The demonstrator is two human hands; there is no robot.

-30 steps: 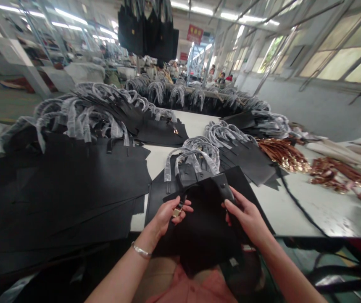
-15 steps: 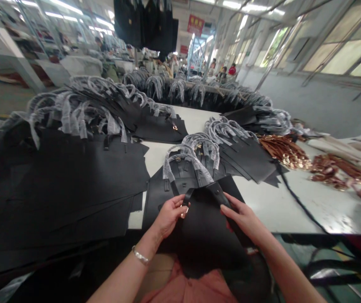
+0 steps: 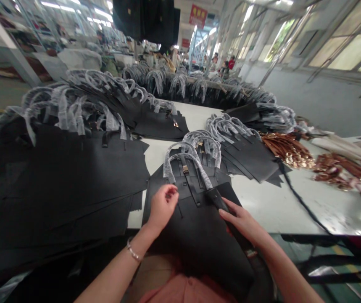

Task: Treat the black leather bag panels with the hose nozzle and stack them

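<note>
A black leather bag panel (image 3: 199, 235) lies before me, its front end hanging over the table edge. Its loop handles (image 3: 196, 156) are wrapped in clear film. A narrow closure strap (image 3: 193, 189) with a gold-coloured buckle (image 3: 185, 169) lies between the handles. My left hand (image 3: 163, 206) is at the left handle's base, fingers curled in and thumb close to them; whatever they may hold is hidden. My right hand (image 3: 238, 216) grips a broad black leather strap (image 3: 216, 200) along the panel's right side, thumb on top.
Stacked black panels with wrapped handles (image 3: 60, 168) cover the left. More panels (image 3: 252, 158) lie to the right on the white table (image 3: 262, 202). Brown straps with metal fittings (image 3: 287, 149) and a black cord (image 3: 296, 198) lie farther right. Black bags (image 3: 145, 21) hang overhead.
My left hand has let go of the buckled strap and moved left and slightly up. The strap now lies flat on the panel. My right hand keeps its grip.
</note>
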